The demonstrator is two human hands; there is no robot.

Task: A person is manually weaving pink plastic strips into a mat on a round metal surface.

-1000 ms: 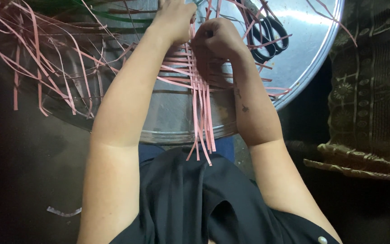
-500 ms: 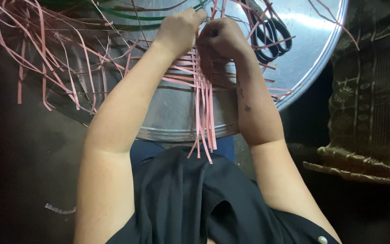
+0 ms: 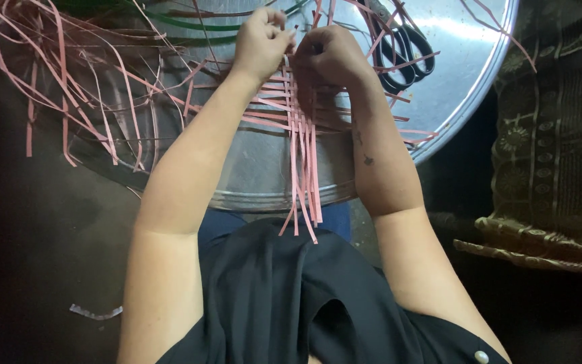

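My left hand (image 3: 261,42) and my right hand (image 3: 328,57) meet over a patch of woven pink strips (image 3: 298,114) that lies on a large round metal tray (image 3: 250,175). Both hands pinch strips at the top edge of the weave, fingers closed. Several long pink strip ends (image 3: 302,195) hang from the weave over the tray's near rim toward my lap. Black-handled scissors (image 3: 402,50) lie on the tray just right of my right hand.
Loose pink strips (image 3: 55,81) spread in a tangle across the tray's left side and over its rim. A few green strips (image 3: 197,23) lie at the top. Patterned dark fabric (image 3: 554,135) sits to the right. A pale scrap (image 3: 95,312) lies on the dark floor at lower left.
The view has tilted so hands and tray sit lower in frame. My hands stay together on the weave, with the left fingers shifted slightly along the top strips.
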